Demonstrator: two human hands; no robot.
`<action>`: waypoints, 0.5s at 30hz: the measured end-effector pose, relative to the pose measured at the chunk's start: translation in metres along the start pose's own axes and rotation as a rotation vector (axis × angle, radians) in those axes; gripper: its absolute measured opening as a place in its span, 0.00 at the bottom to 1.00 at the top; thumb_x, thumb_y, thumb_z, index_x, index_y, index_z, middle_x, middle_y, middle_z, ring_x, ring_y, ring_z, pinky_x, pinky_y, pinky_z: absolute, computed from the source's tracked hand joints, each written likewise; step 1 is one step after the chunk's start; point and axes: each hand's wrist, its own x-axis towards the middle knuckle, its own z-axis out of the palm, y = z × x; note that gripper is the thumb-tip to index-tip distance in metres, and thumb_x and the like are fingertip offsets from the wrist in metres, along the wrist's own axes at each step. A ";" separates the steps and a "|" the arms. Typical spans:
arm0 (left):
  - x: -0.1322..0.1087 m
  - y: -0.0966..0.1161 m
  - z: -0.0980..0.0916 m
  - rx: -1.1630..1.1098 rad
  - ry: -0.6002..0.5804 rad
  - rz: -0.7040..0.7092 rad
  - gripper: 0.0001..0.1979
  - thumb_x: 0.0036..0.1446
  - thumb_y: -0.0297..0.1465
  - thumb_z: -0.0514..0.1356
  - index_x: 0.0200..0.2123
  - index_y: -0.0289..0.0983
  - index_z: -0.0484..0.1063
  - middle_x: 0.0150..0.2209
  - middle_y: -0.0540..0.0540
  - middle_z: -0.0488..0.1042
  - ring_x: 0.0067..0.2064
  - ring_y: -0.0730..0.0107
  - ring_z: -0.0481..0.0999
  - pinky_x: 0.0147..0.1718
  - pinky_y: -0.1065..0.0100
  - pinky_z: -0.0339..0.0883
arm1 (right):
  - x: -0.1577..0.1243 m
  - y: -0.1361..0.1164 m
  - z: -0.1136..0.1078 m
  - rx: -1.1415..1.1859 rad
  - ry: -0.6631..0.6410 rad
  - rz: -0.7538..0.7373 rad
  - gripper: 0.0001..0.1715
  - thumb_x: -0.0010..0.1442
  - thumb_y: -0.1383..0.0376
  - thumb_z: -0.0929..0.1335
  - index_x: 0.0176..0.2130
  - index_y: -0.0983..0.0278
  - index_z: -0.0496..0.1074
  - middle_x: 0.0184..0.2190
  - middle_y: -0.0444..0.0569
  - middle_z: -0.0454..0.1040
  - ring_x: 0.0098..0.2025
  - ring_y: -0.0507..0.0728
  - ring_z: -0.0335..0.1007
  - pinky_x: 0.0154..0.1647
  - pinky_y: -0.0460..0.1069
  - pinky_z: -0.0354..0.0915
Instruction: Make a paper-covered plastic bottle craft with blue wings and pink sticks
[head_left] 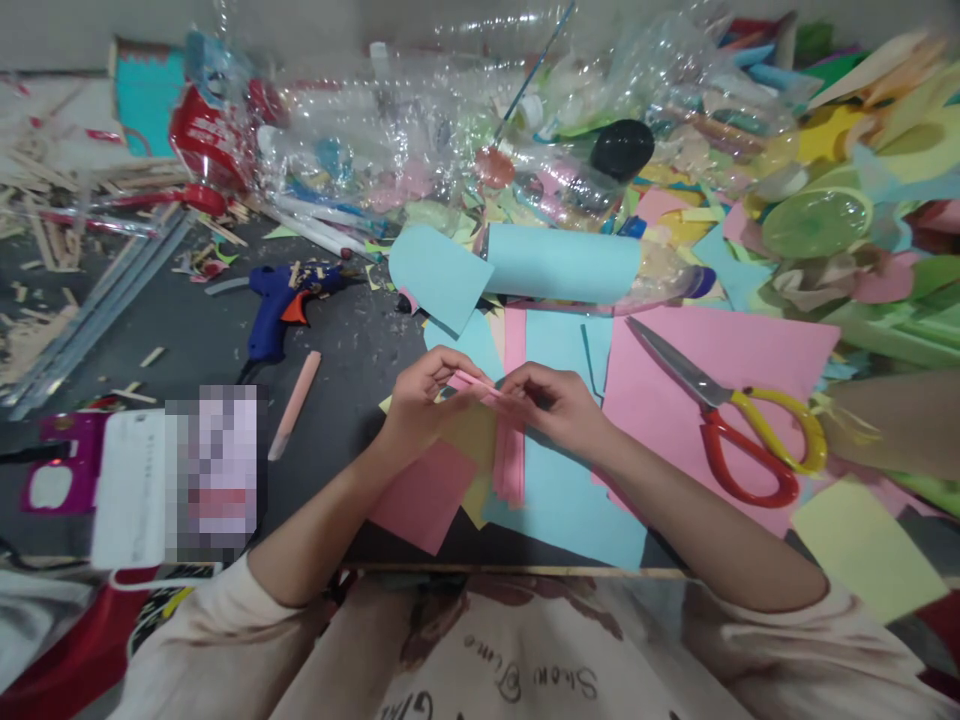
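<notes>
Between my two hands is a narrow pink paper strip (pixel 466 382), apparently folded. My left hand (pixel 427 395) pinches its left end, and the fingers of my right hand (pixel 551 400) close on the right end. Just below lie more pink strips (pixel 510 465) on a light blue sheet (pixel 577 480). Right of my right hand, scissors (pixel 720 395) with one yellow and one red handle rest on a large pink sheet (pixel 652 400). Beyond my hands lies a plastic bottle wrapped in light blue paper (pixel 562 262), beside a blue paper piece with a rounded end (pixel 439 275).
A blue glue gun (pixel 274 310) and a pink stick-shaped thing (pixel 296 405) lie to the left. Clear plastic bottles (pixel 337 130) crowd the back. Coloured paper scraps (pixel 885 160) pile up at right. Wooden sticks (pixel 45 220) and a white box-like device (pixel 131 490) are farther left.
</notes>
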 end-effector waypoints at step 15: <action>-0.005 -0.004 0.004 0.063 0.025 0.026 0.16 0.56 0.40 0.64 0.43 0.36 0.75 0.33 0.47 0.77 0.35 0.71 0.77 0.35 0.70 0.71 | -0.009 -0.009 0.015 0.092 -0.039 0.108 0.10 0.56 0.59 0.67 0.27 0.61 0.66 0.19 0.41 0.67 0.19 0.48 0.55 0.21 0.46 0.53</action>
